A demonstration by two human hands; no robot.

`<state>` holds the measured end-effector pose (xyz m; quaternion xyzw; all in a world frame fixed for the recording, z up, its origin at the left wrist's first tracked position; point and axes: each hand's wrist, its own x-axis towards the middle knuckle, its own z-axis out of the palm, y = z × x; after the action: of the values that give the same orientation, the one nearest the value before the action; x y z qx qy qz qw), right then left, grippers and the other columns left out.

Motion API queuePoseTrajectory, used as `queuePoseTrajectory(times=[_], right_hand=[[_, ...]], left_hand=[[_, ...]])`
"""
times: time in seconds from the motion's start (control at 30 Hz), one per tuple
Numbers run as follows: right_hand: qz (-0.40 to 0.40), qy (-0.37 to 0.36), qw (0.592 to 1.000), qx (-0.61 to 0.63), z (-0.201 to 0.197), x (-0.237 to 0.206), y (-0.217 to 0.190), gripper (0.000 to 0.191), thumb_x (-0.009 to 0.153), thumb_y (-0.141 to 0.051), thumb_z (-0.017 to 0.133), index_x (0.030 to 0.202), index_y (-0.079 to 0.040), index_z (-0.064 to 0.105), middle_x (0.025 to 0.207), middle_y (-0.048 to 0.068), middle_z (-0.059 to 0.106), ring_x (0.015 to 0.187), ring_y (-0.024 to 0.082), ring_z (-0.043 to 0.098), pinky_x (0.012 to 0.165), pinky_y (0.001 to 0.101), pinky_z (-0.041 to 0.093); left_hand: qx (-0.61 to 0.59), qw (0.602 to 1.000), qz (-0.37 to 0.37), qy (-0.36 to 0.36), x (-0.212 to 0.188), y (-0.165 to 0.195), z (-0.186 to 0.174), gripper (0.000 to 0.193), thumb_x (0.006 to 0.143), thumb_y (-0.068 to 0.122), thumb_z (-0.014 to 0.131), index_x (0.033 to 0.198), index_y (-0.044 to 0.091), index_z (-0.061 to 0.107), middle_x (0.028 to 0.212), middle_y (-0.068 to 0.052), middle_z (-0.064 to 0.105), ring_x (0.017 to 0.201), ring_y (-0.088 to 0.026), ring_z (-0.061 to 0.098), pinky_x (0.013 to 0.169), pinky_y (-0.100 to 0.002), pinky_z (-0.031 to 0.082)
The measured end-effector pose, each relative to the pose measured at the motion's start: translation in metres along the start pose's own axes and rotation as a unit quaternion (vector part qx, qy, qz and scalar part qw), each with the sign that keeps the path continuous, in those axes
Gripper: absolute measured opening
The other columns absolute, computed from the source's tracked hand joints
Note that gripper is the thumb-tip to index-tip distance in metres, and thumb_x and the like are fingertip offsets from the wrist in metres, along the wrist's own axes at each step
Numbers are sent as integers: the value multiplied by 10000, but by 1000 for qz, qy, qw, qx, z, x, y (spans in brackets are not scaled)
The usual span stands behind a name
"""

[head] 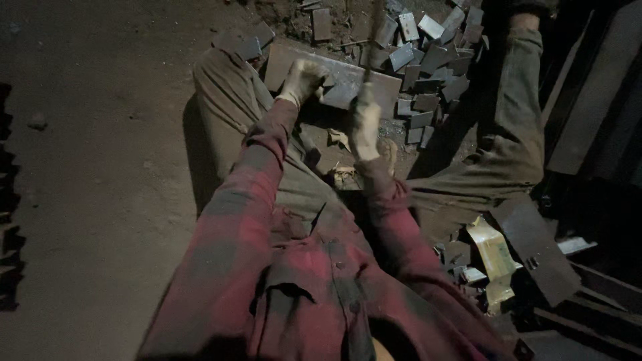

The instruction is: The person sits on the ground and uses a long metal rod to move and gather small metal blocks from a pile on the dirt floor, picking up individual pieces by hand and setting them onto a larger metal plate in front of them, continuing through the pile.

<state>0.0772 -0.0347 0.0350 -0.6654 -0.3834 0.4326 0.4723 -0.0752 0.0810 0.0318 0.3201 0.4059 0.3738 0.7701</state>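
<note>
Seated person working at a flat metal plate (348,83) on the dirt floor.

The left hand (302,80), gloved, presses closed on a small metal piece (329,81) lying on the plate's near edge. The right hand (365,124), just nearer than the plate, grips a thin dark tool handle (372,47) rising over it. A heap of small metal pieces (428,60) lies beyond and beside the plate.

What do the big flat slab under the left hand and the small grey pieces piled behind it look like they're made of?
The large flat rectangular slab looks like dull, unpolished metal plate: thin, straight-edged, faint sheen. The small grey rectangular pieces seem to be the same cut metal, though dim light leaves stone possible.
</note>
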Motion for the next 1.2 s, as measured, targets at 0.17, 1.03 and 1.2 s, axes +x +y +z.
queuePoseTrajectory(times=[0.17,1.03,1.2], right_hand=[[-128,-48,979,150,2,0,3,298,1054,-334,532,1108,-43,561,796,25,480,690,156,438,619,349,352],[92,5,978,188,-84,-152,-91,359,1024,-408,612,813,-126,540,671,-40,454,573,87,409,531,297,309],[164,27,921,351,-94,-151,-72,429,1040,-421,533,719,-139,496,569,-30,395,461,115,364,449,303,270]], left_hand=[[21,1000,-1,17,-1,0,1,247,913,116,686,714,-26,659,567,-77,591,419,-200,598,414,-415,546],[319,943,96,4,-15,-5,49,410,1043,341,663,1032,-64,726,905,-167,705,824,-289,653,723,-434,513],[383,911,150,6,14,2,115,417,904,429,684,1010,26,698,922,-161,748,868,-319,741,774,-434,564]])
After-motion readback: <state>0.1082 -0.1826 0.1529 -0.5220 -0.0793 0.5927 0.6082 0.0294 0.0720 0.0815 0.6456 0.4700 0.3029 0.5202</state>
